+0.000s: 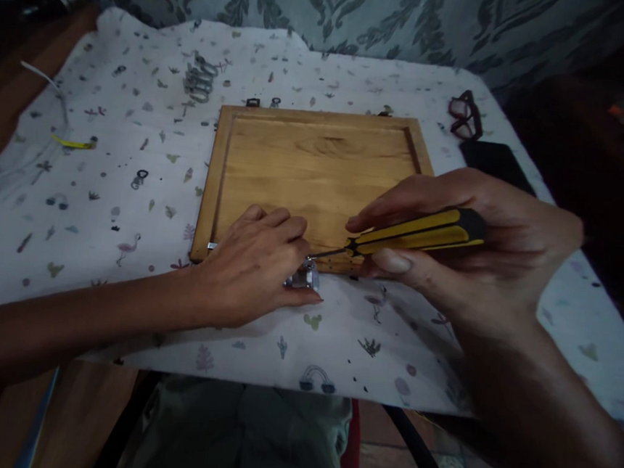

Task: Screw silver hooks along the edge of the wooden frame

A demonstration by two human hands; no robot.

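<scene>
A framed wooden panel [318, 169] lies flat on a patterned white cloth [102, 194]. My left hand [254, 265] rests at the panel's near edge, fingers curled over a small shiny metal fitting [304, 277] and pressing it against the wood. My right hand [469, 240] grips a screwdriver [421, 233] with a yellow and black handle. Its thin shaft points left, with the tip at the metal fitting beside my left fingertips.
A pile of metal fittings [199, 80] lies at the back left of the cloth, with two small pieces near the panel's far edge. Dark-framed glasses [465, 115] and a black phone [496, 163] sit at the right. A white cable [51, 91] trails at the left.
</scene>
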